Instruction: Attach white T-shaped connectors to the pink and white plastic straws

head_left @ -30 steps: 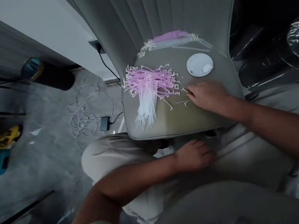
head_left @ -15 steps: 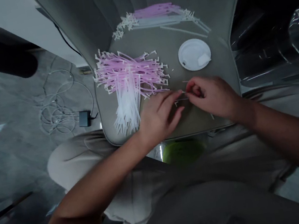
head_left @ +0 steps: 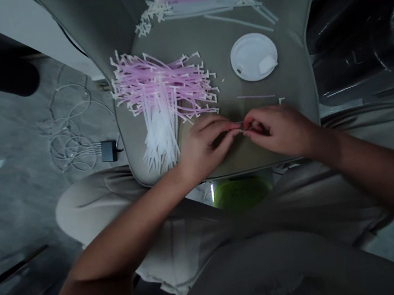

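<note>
Left hand point(head_left: 206, 145) and right hand point(head_left: 278, 127) are pinching a partly hidden thin piece point(head_left: 241, 130) over the chair seat point(head_left: 253, 152), a slim stick point(head_left: 256, 96) lying just beyond, a pink-and-white pile point(head_left: 164, 80) crowding the left hand, a white dish point(head_left: 249, 52) resting farther off, both forearms point(head_left: 130, 223) angling inward.

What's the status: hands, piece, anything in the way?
Left hand and right hand close together, pinching a small piece; its shape unclear. Thin stick loose just beyond them. Pink strip pile close by left hand.
</note>
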### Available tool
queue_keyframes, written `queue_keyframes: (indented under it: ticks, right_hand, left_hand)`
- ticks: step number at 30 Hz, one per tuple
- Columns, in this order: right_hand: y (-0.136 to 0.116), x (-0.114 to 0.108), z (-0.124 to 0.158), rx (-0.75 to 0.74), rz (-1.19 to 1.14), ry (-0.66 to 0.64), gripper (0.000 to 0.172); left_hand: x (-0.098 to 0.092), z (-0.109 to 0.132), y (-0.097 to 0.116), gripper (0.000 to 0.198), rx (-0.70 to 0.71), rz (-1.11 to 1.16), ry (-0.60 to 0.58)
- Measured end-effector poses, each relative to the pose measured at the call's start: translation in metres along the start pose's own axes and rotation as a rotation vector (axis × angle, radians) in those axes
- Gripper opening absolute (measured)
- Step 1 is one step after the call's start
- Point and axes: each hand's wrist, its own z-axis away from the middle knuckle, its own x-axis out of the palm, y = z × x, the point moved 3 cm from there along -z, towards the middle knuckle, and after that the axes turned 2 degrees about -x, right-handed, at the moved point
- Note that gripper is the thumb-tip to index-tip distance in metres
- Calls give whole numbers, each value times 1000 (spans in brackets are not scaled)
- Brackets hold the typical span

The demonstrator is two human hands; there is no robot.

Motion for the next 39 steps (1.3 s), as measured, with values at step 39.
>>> queue_keyframes:
  ticks: [39]
  right_hand:
    - [53, -77, -62, 240, -505, 594, 14]
  left_hand:
    - [-140, -124, -127, 28, -559, 138, 378]
